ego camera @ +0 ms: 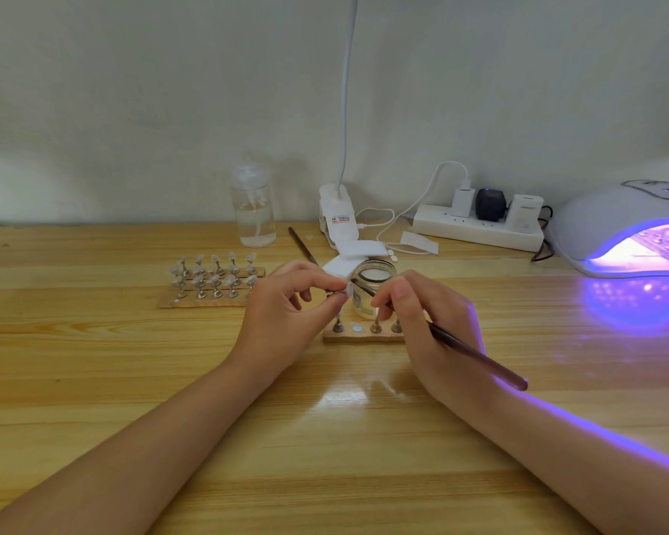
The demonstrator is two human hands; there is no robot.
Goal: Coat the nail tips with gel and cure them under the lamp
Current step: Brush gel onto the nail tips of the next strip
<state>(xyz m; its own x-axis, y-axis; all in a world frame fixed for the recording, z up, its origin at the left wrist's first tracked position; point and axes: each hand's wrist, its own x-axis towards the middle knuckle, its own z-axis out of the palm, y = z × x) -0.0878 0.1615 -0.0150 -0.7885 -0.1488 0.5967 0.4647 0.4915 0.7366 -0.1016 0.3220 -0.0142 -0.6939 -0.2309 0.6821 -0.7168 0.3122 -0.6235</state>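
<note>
While pinched by left hand (286, 303), nail tip (347, 292) against brush (476, 355).

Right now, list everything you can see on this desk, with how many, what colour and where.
table: one, light wood, under everything.
gel jar: one, clear glass, centre, behind the hands.
brush: one, dark brown, in the right hand.
nail tip: one, pale, on a metal stand in the left hand.
near holder: one, wood strip with metal stands, below the jar.
far holders: two wood strips, many pale tips, left of centre.
lamp: one, white, glowing purple, far right.
bottle: one, clear, at the back.
spare brush: one, dark, right of the bottle.
power strip: one, white, back right.
pads: white, behind the jar.
left hand: pinches the stand.
right hand: holds the brush.
</note>
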